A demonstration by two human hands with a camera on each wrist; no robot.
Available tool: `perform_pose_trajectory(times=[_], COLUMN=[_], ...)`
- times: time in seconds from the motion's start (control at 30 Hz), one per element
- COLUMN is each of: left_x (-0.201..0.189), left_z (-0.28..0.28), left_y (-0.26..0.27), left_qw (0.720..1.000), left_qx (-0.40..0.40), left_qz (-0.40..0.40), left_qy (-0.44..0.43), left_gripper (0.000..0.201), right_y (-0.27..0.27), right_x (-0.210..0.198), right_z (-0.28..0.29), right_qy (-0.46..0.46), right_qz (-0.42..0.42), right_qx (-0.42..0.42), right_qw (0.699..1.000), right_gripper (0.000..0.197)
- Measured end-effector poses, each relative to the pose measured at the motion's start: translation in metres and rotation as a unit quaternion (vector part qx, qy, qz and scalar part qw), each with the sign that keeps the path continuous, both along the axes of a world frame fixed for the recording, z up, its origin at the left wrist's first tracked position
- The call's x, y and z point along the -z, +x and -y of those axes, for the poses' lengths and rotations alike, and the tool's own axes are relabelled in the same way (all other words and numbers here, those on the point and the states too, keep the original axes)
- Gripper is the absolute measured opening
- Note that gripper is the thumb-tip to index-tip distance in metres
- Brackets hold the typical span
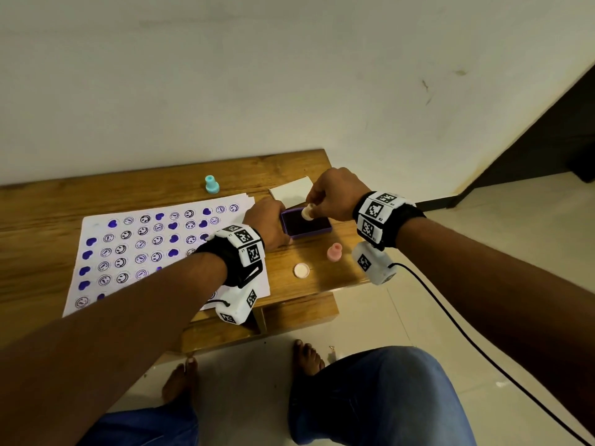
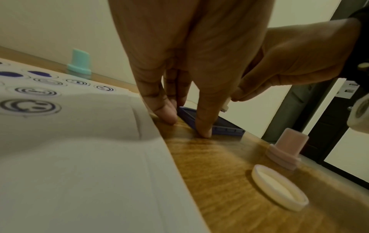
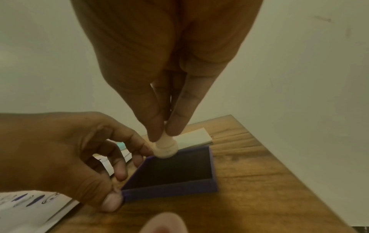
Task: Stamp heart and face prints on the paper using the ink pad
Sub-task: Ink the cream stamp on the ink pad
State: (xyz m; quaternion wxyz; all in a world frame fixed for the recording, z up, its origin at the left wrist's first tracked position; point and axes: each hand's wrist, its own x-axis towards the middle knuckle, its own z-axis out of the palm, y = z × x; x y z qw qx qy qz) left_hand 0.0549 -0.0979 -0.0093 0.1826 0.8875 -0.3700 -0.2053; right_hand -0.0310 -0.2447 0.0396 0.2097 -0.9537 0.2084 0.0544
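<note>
A white paper (image 1: 161, 249) covered with purple hearts and round face prints lies on the wooden table (image 1: 48, 204). To its right sits the open purple ink pad (image 1: 306, 225), dark inside (image 3: 175, 170). My left hand (image 1: 283, 226) grips the pad's left side, thumb at the near corner and fingertips (image 3: 137, 151) at the far corner. My right hand (image 1: 310, 204) pinches a small cream stamp (image 3: 165, 149) by its stem. The stamp hangs tilted over the pad's far-left corner; whether it touches the ink is unclear.
A pink stamp (image 1: 335, 252) and a round cream cap (image 1: 301, 270) stand near the table's front right edge. A teal stamp (image 1: 212, 184) is behind the paper, and a flat white piece (image 1: 291, 188) behind the pad. A wall runs close behind.
</note>
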Motion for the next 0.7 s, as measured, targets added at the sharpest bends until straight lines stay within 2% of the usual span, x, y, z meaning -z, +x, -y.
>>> perform_pose_trajectory(times=[0.23, 0.47, 0.7], left_x=[0.003, 0.007, 0.009], left_z=[0.002, 0.002, 0.004], left_y=[0.0, 0.004, 0.007], left_qw=[1.0, 1.0, 1.0], left_qx=[-0.006, -0.009, -0.007], left_qz=[-0.002, -0.01, -0.009], left_qy=[-0.007, -0.012, -0.008], left_gripper=[0.066, 0.067, 0.068], right_y=[0.009, 0.023, 0.035], right_x=[0.01, 0.005, -0.002], right_z=[-0.001, 0.002, 0.0], right_qy=[-0.01, 0.032, 0.046], right_qz=[-0.044, -0.088, -0.124], right_qx=[-0.03, -0.004, -0.004], right_qw=[0.999, 0.996, 0.991], right_gripper=[0.023, 0.018, 0.024])
